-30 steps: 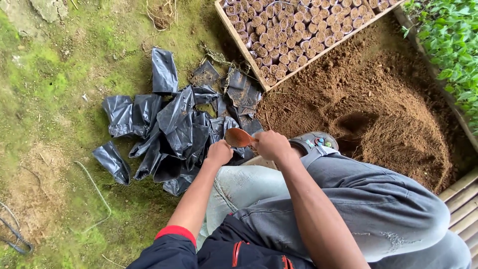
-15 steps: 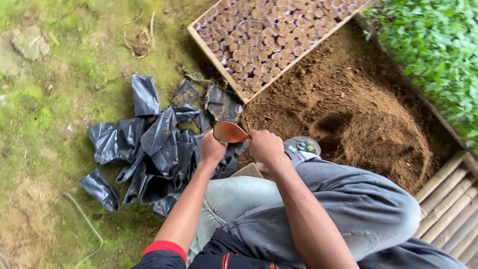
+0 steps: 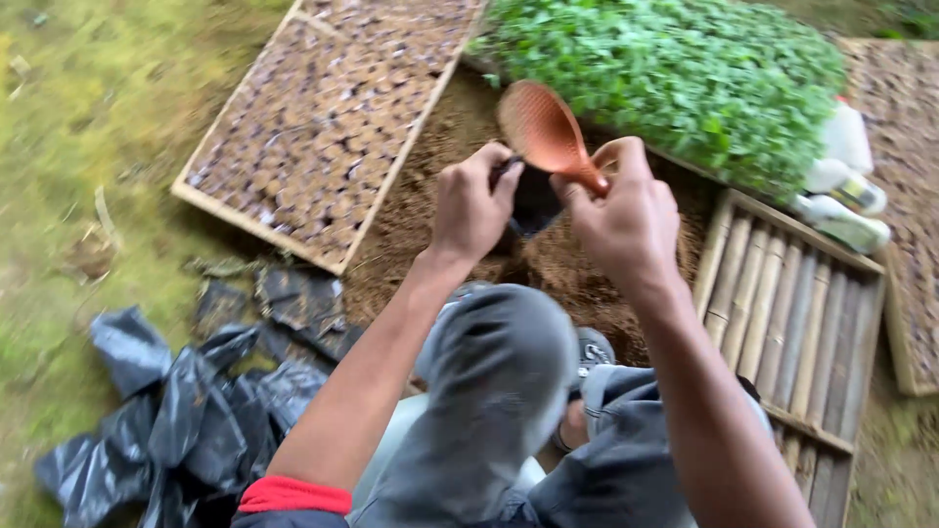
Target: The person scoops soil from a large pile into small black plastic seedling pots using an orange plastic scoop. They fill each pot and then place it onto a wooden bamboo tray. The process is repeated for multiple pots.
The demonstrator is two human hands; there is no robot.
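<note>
Left hand: left hand [image 3: 471,203] is pinched closed on the rim of a small black bag [image 3: 536,200], holding it over the soil [image 3: 430,210].
Right hand: right hand [image 3: 626,210] is closed on the handle of an orange scoop [image 3: 541,127], whose bowl is tipped up above the bag.
Bag: between the two hands, mouth facing up; blur hides whether any soil is in it.
Done so far: one tray [image 3: 323,127] at upper left is packed with filled bags, and a bed of seedlings [image 3: 665,68] stands beyond the soil.
Left to do: judging by the heap of empty bags [image 3: 166,420] at lower left, many are not yet filled.
Around: a bamboo rack [image 3: 792,313] at right, white bottles [image 3: 846,191] by the seedlings.
In the way: the person's knee [image 3: 499,372] sits just below the hands; nothing blocks the bag's mouth.
</note>
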